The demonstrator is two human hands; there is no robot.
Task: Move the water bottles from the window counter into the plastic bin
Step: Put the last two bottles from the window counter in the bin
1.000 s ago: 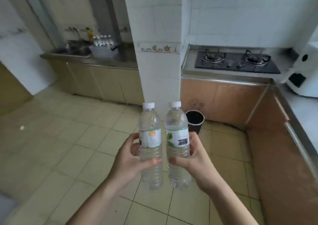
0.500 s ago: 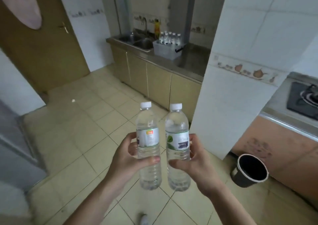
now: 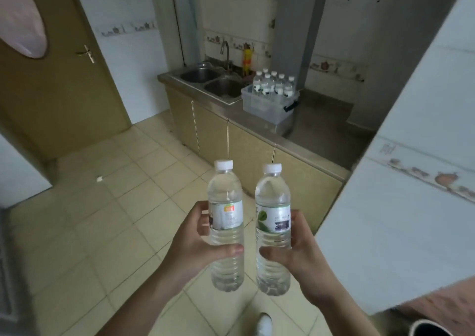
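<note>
Two clear water bottles held upright side by side over the tiled floor (image 3: 108, 215), close together but not touching. Left hand (image 3: 198, 243) wrapped around the left bottle (image 3: 226, 222), fingers (image 3: 203, 220) curled behind it and thumb pressed across the ribbed front below the white label with an orange mark. Right hand (image 3: 298, 253) closed the same way on the right bottle (image 3: 273, 230), thumb across the front beneath a label with a green leaf. White caps on both, water filling each nearly to the neck. Farther off, against the far wall, a steel worktop (image 3: 316, 132) above beige cabinet doors, with a double sink (image 3: 213, 81) and tap at its left end. Just right of the sink, standing on that worktop, the clear plastic bin (image 3: 267, 107) with a dark clip handle, already loaded with a cluster of capped bottles (image 3: 273, 86) standing upright. Yellow bottle (image 3: 247, 58) behind the sink by the wall. Brown door (image 3: 59, 84) with a lever handle at left; white tiled pillar (image 3: 411, 181) close at right. Toe of a white shoe (image 3: 263, 324) at the bottom edge, and the rim of a dark bucket (image 3: 428, 329) in the lower right corner.
</note>
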